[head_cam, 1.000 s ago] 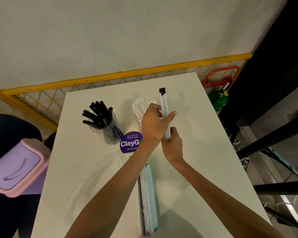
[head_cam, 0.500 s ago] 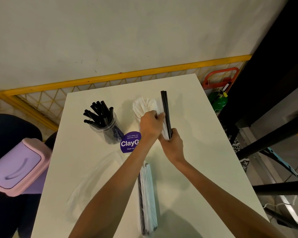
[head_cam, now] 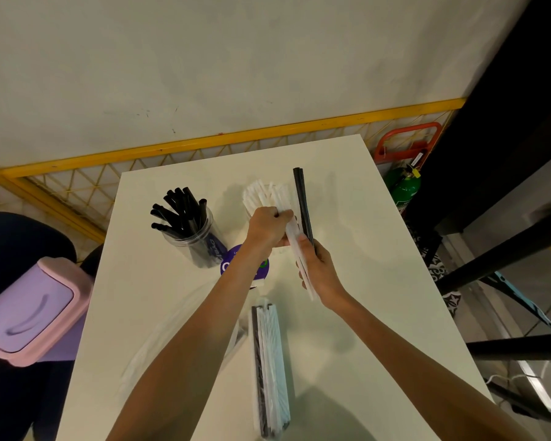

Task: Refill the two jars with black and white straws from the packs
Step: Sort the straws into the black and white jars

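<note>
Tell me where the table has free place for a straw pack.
Bare: the table strip between the right hand, gripping mixed straws, and the right edge; also the far band behind the black-straw jar. Crowded: the middle, with the left hand, white straws and the pack.

We saw a clear jar (head_cam: 193,246) left of centre, black straws (head_cam: 178,211) fanned out of it. White straws (head_cam: 261,194) stood just right of it. A mixed bundle (head_cam: 301,198) rose at centre, and a black-and-white pack (head_cam: 269,367) lay lengthwise at lower centre.
</note>
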Motion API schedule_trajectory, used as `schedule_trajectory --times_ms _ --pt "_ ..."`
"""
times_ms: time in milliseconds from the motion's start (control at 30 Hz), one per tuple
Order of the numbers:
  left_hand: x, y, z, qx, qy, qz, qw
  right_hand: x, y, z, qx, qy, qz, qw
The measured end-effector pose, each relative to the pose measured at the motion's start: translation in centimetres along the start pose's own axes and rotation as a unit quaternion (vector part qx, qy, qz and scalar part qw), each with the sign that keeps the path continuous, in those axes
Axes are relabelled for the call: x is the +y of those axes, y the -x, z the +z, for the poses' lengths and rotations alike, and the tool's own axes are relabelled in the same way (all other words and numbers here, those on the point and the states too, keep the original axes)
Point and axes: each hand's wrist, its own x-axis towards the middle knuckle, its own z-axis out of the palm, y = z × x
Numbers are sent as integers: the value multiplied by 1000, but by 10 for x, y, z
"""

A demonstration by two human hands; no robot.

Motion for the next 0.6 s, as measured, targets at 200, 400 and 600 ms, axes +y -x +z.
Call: schedule_trajectory --times_ms 200,400,600 --pt "10 -1 -3 -12 24 4 1000 -4 -2 -5 24 -13 -28 999" --pt "42 -12 -35 136 44 200 969 -7 -6 -11 44 -51 13 998" --pt "66 -26 -58 264 17 411 872 -6 -7 -8 43 -53 4 998"
